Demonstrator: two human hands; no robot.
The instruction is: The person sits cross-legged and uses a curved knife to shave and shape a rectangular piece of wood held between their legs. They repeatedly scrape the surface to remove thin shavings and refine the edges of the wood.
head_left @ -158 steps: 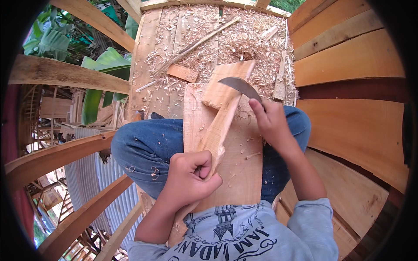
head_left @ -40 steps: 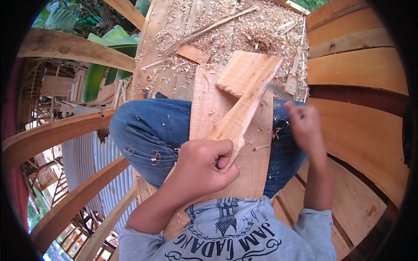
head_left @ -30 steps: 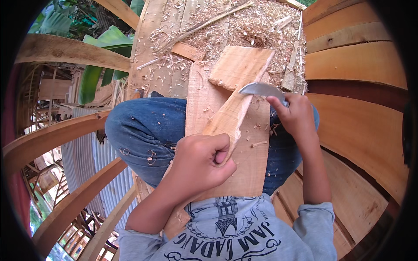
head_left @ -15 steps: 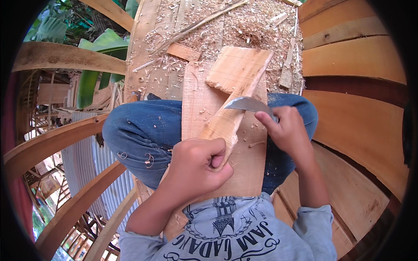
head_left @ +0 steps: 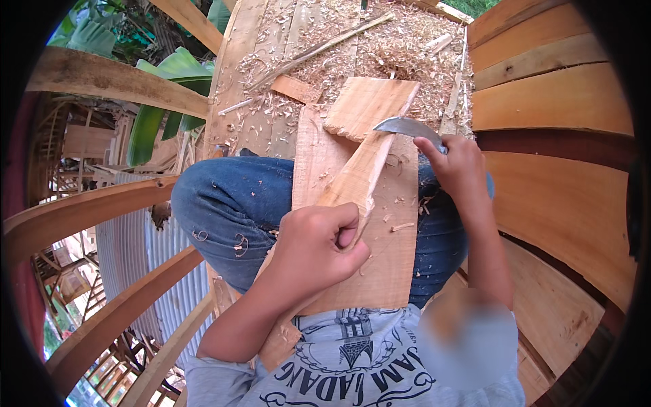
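Note:
My left hand (head_left: pixel 319 244) is closed round the near end of a pale wooden piece (head_left: pixel 359 169), which runs away from me and widens into a broad, squarish far end. In my right hand (head_left: pixel 458 166) is a curved-blade knife (head_left: pixel 410 127); its handle is mostly hidden by my fingers. The blade lies across the right edge of the piece, at the narrow part just below the broad end. Beneath the piece a flat wooden board (head_left: pixel 312 142) rests across my lap, with a few curled shavings on it.
Beyond my knees, a plank floor (head_left: pixel 237 74) carries a heap of wood shavings (head_left: pixel 400 51), a long thin stick (head_left: pixel 325 42) and a small wood block (head_left: pixel 296 89). Slatted wooden rails (head_left: pixel 122 78) stand on the left, a plank wall (head_left: pixel 553 102) on the right.
The knife in my right hand has moved away from me along the piece's right edge, toward the broad end. My left hand keeps its grip; the view has shifted slightly.

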